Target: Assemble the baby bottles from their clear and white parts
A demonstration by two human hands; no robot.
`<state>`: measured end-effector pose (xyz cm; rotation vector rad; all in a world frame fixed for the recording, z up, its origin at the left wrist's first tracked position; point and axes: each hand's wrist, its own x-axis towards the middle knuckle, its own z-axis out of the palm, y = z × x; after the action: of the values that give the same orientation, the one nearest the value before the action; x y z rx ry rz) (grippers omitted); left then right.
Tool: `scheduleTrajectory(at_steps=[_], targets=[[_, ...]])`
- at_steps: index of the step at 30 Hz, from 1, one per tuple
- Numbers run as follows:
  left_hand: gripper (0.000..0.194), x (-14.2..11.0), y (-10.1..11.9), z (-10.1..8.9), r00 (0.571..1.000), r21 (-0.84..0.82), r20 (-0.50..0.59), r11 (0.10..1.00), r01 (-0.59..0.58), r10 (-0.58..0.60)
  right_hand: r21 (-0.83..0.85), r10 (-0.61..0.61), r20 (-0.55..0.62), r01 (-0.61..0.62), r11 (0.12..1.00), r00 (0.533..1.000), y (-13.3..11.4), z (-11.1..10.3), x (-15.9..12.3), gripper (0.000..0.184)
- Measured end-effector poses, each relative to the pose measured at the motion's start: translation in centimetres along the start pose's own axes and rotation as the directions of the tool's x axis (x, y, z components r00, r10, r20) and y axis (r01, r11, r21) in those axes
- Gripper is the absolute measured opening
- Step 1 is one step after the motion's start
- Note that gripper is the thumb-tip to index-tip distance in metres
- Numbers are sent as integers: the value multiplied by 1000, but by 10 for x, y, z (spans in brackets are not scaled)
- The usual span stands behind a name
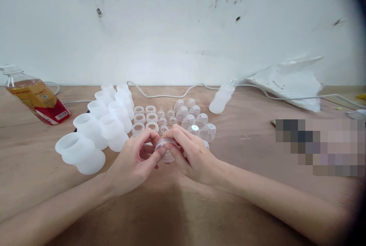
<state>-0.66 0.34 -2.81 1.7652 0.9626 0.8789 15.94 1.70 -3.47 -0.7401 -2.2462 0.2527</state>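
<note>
My left hand (139, 160) and my right hand (192, 154) meet at the front centre of the table. Between their fingers and thumbs they grip a translucent bottle collar (168, 157) with ridged sides. Whether a teat sits inside it is hidden by the fingers. Just beyond the hands lie collar rings (139, 118) in two columns, clear silicone teats (163, 121) beside them, and clear dome caps (201, 120) to the right. Left of my hands, frosted baby bottle bodies (85, 158) stand in two rows with their mouths open.
An assembled baby bottle (220, 99) stands at the back right, near a white plastic bag (288, 82). A white cable (171, 95) runs along the wall. On the left is a drink bottle with red liquid (40, 99). A blurred-out patch (328, 147) covers the right side.
</note>
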Motion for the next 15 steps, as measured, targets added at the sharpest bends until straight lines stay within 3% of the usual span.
scheduleTrajectory(at_steps=[8,15], targets=[[12,-2,-4,1,993,161,-96,985,-57,73,-249,-34,18,38,968,999,-4,6,-1,14],[13,-2,3,-3,988,211,-116,974,-78,105,-128,1,16,1,992,1000,-12,8,5,13]])
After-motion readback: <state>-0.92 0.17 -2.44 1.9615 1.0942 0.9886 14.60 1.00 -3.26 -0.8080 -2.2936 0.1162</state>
